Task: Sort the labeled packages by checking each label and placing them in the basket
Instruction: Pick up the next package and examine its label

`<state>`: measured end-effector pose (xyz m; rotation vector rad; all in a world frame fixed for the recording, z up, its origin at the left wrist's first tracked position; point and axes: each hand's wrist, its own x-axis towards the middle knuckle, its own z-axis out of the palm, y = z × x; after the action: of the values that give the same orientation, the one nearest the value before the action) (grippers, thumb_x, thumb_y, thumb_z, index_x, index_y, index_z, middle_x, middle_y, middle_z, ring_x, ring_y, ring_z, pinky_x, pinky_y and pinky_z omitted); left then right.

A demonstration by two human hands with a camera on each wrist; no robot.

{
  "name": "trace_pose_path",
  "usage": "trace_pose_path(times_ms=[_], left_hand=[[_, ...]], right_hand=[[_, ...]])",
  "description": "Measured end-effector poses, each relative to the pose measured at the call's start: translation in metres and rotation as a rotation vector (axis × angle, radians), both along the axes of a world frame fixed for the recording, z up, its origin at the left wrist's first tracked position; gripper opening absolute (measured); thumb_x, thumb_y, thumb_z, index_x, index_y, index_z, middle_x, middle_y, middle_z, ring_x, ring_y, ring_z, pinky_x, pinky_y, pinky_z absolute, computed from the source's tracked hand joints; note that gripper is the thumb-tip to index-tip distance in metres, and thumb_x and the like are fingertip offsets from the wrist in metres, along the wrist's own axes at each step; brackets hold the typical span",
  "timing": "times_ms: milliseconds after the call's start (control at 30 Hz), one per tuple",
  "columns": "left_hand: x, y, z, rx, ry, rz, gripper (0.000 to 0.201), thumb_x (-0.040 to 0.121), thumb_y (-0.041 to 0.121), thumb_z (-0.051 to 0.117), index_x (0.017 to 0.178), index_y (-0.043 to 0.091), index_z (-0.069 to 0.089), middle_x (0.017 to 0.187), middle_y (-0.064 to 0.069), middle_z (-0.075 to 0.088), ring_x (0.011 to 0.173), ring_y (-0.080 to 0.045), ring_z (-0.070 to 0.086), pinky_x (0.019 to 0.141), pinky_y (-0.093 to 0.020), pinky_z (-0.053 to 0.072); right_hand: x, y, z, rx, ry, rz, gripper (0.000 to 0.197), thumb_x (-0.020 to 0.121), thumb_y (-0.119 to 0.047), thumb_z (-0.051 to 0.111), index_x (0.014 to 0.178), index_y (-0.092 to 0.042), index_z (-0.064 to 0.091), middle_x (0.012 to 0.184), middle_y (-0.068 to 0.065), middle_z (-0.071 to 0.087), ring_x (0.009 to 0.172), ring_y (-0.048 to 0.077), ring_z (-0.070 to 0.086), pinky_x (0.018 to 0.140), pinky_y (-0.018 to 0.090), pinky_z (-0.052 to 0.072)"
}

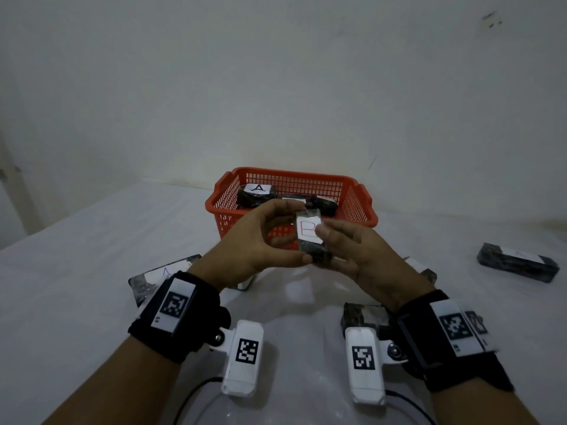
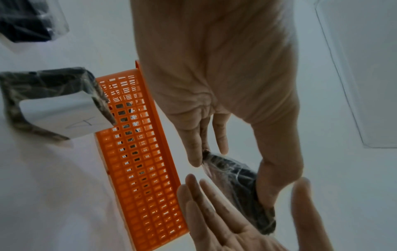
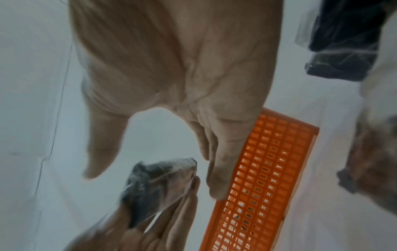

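Observation:
A small dark wrapped package point(image 1: 308, 231) with a white label bearing a red B is held up in front of the orange basket point(image 1: 359, 207). My left hand point(image 1: 299, 233) pinches it between thumb and fingers, also seen in the left wrist view, where the package point(image 2: 234, 175) hangs from that grip. My right hand point(image 1: 326, 246) is open beside it, with the thumb over the label's edge. In the blurred right wrist view its thumb and fingers point(image 3: 217, 183) stand apart from the package point(image 3: 156, 183). Inside the basket lie a package labelled A point(image 1: 257, 191) and another dark package point(image 1: 320, 205).
More wrapped packages lie on the white table: one labelled A point(image 1: 156, 276) at the left, one point(image 1: 518, 262) at the far right, one point(image 1: 363, 314) under my right wrist, one point(image 1: 425, 271) behind my right hand. A white wall stands close behind the basket.

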<state>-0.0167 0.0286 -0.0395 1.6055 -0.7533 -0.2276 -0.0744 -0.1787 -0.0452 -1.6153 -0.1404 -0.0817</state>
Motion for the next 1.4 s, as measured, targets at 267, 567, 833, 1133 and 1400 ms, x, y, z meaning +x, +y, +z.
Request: trace_pose_path(times_ms=[267,567,833,1133,1400], left_hand=[[0.005,0.004,0.004,0.102,-0.036,-0.043,0.084,0.075,0.010,0.089,0.145,0.031,0.048,0.143,0.010,0.060,0.133,-0.010,0.058,0.111,-0.040,0.050],[0.062,0.036,0.064,0.023,-0.059,0.500,0.036,0.091,0.023,0.074,0.126,0.015,0.069,0.115,0.001,0.074,0.102,-0.012,0.071,0.088,-0.026,0.057],[0.161,0.044,0.071,0.313,0.257,0.605,0.032,0.093,0.023,0.066,0.114,-0.001,0.069,0.117,-0.014,0.066,0.106,-0.029,0.062,0.083,-0.034,0.049],[0.223,0.031,0.070,0.336,0.517,0.489,0.020,0.090,0.024,0.063,0.094,0.006,0.057,0.100,-0.015,0.065,0.096,-0.033,0.068,0.097,-0.048,0.056],[0.263,0.032,0.037,0.444,0.613,0.405,0.046,0.075,0.028,0.065,0.115,0.008,0.060,0.119,-0.020,0.070,0.110,-0.037,0.070,0.099,-0.051,0.054]], right_hand=[[0.006,0.013,0.006,0.005,0.133,-0.159,0.024,0.098,-0.015,0.068,0.114,0.000,0.075,0.098,0.013,0.081,0.081,0.021,0.078,0.069,0.029,0.060],[0.066,0.026,0.070,-0.031,0.153,-0.308,0.021,0.091,-0.003,0.073,0.106,0.010,0.073,0.087,0.020,0.079,0.065,0.023,0.073,0.052,0.026,0.055],[0.159,0.053,0.090,-0.132,0.362,-0.272,0.009,0.090,-0.005,0.073,0.095,0.002,0.068,0.095,0.021,0.075,0.079,0.030,0.071,0.072,0.040,0.066],[0.260,0.044,0.088,-0.369,0.617,-0.144,0.041,0.099,-0.014,0.059,0.061,-0.018,0.042,0.041,-0.001,0.027,0.052,0.016,0.022,0.061,0.028,0.028],[0.281,0.047,0.070,-0.483,0.619,-0.056,0.016,0.090,-0.001,0.076,0.101,0.002,0.065,0.092,0.019,0.071,0.084,0.029,0.070,0.076,0.035,0.063]])
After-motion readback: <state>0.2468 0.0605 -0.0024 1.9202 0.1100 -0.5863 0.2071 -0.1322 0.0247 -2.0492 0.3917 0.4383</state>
